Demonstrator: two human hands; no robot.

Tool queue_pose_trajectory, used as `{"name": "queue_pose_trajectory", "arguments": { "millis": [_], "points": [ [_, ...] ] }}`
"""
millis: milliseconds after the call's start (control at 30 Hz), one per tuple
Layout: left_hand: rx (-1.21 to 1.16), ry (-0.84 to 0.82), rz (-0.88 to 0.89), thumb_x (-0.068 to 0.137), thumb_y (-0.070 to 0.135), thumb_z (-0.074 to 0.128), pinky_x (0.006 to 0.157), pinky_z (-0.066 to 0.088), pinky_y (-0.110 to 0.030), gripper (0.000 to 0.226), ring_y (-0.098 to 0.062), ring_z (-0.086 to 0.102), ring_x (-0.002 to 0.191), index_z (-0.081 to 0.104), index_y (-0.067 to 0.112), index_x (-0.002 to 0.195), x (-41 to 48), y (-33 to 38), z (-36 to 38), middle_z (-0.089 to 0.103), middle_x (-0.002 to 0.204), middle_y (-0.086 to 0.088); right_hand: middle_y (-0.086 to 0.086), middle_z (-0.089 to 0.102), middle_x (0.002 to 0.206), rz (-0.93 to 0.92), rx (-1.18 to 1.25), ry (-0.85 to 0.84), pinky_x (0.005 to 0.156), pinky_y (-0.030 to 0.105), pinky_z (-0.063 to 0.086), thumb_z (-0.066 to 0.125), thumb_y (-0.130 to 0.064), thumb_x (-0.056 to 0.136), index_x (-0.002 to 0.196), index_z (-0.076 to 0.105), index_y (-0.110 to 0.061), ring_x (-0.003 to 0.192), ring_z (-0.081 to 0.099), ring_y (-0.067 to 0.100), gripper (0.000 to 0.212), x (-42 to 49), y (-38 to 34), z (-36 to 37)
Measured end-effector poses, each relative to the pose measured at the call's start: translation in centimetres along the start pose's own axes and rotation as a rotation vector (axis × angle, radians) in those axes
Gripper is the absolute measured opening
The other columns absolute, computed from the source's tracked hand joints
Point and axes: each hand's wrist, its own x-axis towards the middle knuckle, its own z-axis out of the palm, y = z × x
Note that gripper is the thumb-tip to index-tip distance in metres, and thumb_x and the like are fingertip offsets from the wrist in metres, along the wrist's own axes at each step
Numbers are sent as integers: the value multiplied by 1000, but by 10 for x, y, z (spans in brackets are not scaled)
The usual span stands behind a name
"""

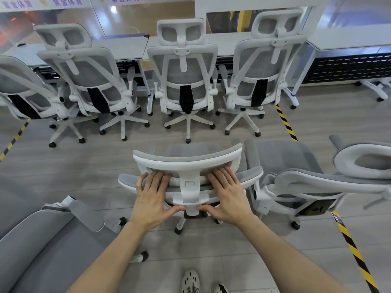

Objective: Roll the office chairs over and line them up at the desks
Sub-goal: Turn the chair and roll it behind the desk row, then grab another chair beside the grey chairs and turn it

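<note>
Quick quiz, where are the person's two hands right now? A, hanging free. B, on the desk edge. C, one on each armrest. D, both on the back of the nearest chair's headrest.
D: the left hand and right hand lie on the back of the headrest, either side of its centre bracket.

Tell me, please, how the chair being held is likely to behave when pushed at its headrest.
The chair probably rolls easily: castors on smooth floor. Pushed at the headrest, it may swivel or tilt; its mesh likely gives.
</note>
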Motion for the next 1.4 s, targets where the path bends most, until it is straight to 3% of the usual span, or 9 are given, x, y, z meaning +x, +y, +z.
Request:
{"name": "queue_pose_trajectory", "arguments": {
  "millis": [467,633,767,867,967,1133,1233,1300,1400],
  "points": [
    [-5,35,-4,82,96,62,129,27,-61,104,-34,49,149,61,14,146,-1,8,-2,56,151,-8,8,52,161,2,-17,-90,138,51,19,60,-93,86,159,52,-13,157,41,31,109,-1,4,-10],
    [-52,43,0,83,91,66,129,27,-61,102,-34,48,149,60,13,149,0,11,-8,54,151,-9,5,43,169,-11,-32,-180,139,50,16,53,-93,90,166,43,-16,164,30,28,109,0,7,-13],
    [-112,261,66,85,65,83,120,40,-56,76,-34,61,132,71,7,133,-3,24,-14,65,137,-9,5,44,170,-69,10,-136,137,47,25,59,-74,100,163,49,-14,163,34,25,87,-3,12,-33],
    [-144,456,240,90,32,86,94,54,-46,32,-33,69,96,79,5,106,12,61,-28,72,106,-10,6,62,150,-10,72,32,111,44,57,72,-43,103,136,71,-12,136,63,26,46,-26,30,-52],
    [-194,464,425,93,16,78,78,54,-42,9,-31,65,80,77,7,92,37,129,-39,69,92,-8,-2,68,124,59,82,127,83,40,63,73,-29,101,116,76,-14,106,70,20,21,-53,70,-81],
    [-241,230,479,98,25,71,79,53,-37,13,-23,59,87,73,13,102,89,257,-16,65,98,0,3,70,114,205,4,228,79,42,64,77,-20,97,107,78,-7,99,70,24,17,-107,173,-139],
    [-202,103,375,100,43,66,90,56,-40,33,-22,61,97,70,16,118,118,334,17,63,108,2,13,67,119,233,-78,411,94,42,61,80,-21,96,115,76,-1,108,68,32,27,-153,242,-177],
    [-204,-1,266,103,56,60,102,54,-40,50,-22,61,117,64,19,136,133,379,37,64,127,2,18,64,126,273,-126,506,104,47,55,80,-27,97,121,72,1,117,65,40,37,-181,284,-205],
    [-210,-106,165,106,66,50,122,45,-42,69,-23,53,142,55,18,155,149,433,60,58,154,-1,21,55,149,443,-156,436,120,53,44,78,-47,97,143,60,1,142,54,44,69,-213,339,-233]
  ]
}}
